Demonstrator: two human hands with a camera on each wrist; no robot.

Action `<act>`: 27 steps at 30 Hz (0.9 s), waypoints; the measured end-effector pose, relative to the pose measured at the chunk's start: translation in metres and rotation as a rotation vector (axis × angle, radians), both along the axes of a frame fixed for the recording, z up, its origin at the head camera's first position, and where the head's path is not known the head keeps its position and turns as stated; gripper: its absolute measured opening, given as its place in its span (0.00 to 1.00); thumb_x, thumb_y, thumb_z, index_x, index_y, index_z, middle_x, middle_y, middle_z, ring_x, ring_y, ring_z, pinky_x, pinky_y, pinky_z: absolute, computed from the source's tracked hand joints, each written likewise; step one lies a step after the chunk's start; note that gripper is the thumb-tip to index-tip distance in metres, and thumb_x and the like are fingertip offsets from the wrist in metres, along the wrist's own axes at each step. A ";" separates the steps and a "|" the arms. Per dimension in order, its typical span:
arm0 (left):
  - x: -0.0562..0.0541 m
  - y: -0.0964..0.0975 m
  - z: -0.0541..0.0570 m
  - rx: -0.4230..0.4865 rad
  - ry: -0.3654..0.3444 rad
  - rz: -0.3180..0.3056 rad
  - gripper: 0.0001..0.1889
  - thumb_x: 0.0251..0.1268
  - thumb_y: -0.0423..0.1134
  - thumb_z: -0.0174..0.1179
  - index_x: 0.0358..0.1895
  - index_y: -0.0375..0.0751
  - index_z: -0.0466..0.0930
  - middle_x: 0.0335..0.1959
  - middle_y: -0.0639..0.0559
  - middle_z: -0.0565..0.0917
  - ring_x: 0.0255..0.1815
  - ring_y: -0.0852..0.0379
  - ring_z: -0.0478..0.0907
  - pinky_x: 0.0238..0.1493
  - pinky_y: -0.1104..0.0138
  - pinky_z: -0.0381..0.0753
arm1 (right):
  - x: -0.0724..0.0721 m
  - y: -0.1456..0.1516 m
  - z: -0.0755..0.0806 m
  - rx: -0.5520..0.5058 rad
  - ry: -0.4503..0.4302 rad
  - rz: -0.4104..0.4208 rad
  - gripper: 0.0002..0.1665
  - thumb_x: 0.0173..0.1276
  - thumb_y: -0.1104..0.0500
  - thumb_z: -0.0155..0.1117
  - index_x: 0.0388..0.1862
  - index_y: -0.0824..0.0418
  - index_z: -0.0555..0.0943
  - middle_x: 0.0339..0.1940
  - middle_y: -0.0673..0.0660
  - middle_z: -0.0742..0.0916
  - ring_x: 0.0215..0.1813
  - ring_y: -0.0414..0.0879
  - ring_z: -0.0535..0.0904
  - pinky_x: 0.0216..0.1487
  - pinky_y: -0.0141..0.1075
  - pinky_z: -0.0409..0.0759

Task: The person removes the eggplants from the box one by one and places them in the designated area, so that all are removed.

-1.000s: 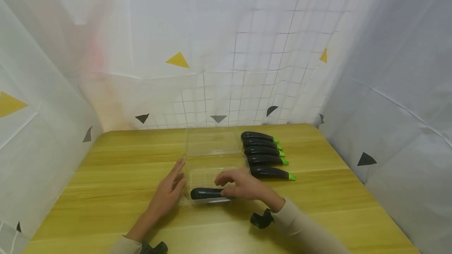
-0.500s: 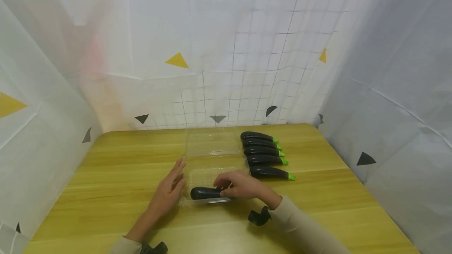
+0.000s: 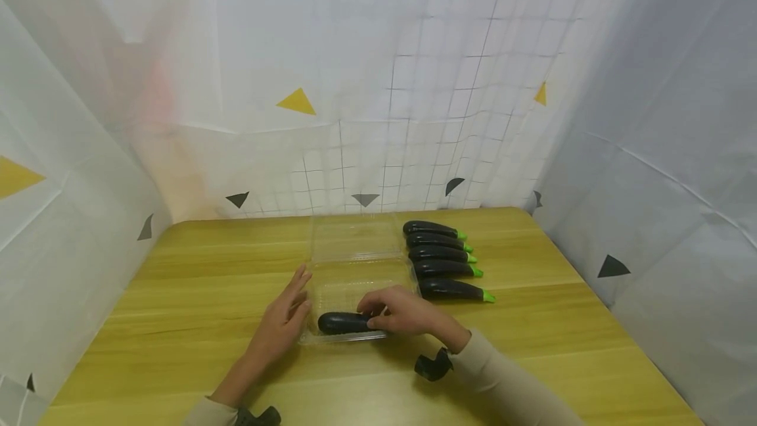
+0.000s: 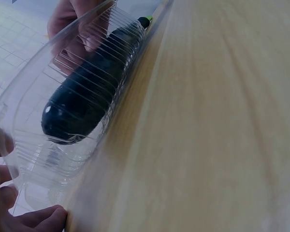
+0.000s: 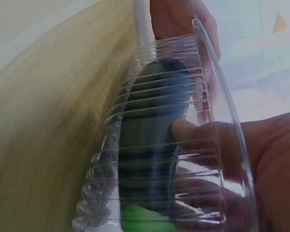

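Note:
A clear plastic clamshell box (image 3: pixel 343 289) lies on the wooden table, its hinged lid (image 3: pixel 355 236) folded back away from me. Along the box's near side lies a dark eggplant (image 3: pixel 340 323), also seen through the ribbed wall as an eggplant (image 4: pixel 82 101) in the left wrist view. My right hand (image 3: pixel 408 311) reaches into the box and pinches this eggplant between thumb and fingers. Its green stem (image 5: pixel 146 220) points right, under that hand in the head view. My left hand (image 3: pixel 282 317) rests against the box's left side, fingers extended.
Several more dark eggplants (image 3: pixel 439 254) with green stems lie in a row right of the box, one close to its right wall. White sheeting (image 3: pixel 355 117) encloses the table (image 3: pixel 195 294) at the back and sides.
My right hand's fingers have closed in on the eggplant, and it has shifted very slightly left and away from me. The left hand and the box stay in place.

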State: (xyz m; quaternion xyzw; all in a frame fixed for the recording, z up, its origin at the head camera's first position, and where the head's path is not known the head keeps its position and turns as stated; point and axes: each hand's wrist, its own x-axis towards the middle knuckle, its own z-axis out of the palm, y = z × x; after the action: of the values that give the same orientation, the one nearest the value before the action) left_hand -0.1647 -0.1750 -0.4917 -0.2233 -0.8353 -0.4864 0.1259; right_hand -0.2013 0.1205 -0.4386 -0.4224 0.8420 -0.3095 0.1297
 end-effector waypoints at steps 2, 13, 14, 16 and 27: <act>0.000 0.000 -0.001 -0.002 -0.003 -0.003 0.29 0.82 0.33 0.53 0.81 0.36 0.61 0.83 0.42 0.56 0.66 0.33 0.76 0.59 0.44 0.80 | 0.001 0.000 0.000 -0.008 -0.004 -0.014 0.14 0.74 0.65 0.68 0.56 0.59 0.85 0.51 0.53 0.89 0.51 0.43 0.85 0.51 0.33 0.85; -0.001 0.000 -0.001 0.003 -0.003 -0.002 0.29 0.81 0.32 0.54 0.81 0.35 0.61 0.83 0.41 0.56 0.66 0.34 0.76 0.60 0.44 0.79 | 0.002 -0.001 0.001 -0.048 0.029 -0.042 0.12 0.74 0.64 0.69 0.54 0.58 0.86 0.48 0.50 0.89 0.50 0.41 0.85 0.50 0.34 0.85; -0.001 0.000 -0.001 0.003 0.002 -0.001 0.29 0.81 0.31 0.54 0.80 0.35 0.62 0.83 0.41 0.56 0.66 0.34 0.76 0.60 0.44 0.79 | 0.002 -0.001 0.001 -0.052 0.036 -0.048 0.12 0.74 0.64 0.69 0.54 0.58 0.86 0.48 0.49 0.89 0.49 0.40 0.85 0.50 0.35 0.85; -0.001 0.000 -0.001 0.001 0.009 0.003 0.29 0.81 0.31 0.54 0.80 0.35 0.62 0.83 0.40 0.57 0.65 0.34 0.77 0.60 0.44 0.79 | 0.002 -0.001 0.003 -0.063 0.044 -0.059 0.12 0.74 0.63 0.69 0.54 0.58 0.86 0.48 0.49 0.89 0.48 0.38 0.84 0.50 0.36 0.85; -0.001 0.000 -0.001 0.016 0.010 -0.005 0.28 0.82 0.31 0.54 0.80 0.36 0.62 0.83 0.40 0.57 0.65 0.34 0.76 0.60 0.46 0.81 | 0.003 0.001 0.006 -0.118 0.062 -0.097 0.13 0.74 0.62 0.69 0.56 0.58 0.86 0.50 0.51 0.89 0.50 0.40 0.85 0.51 0.38 0.85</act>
State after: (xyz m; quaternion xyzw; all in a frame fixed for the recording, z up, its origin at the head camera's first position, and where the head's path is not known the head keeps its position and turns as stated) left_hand -0.1656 -0.1746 -0.4923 -0.2266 -0.8301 -0.4925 0.1306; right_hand -0.1979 0.1216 -0.4324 -0.3976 0.8453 -0.3513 0.0630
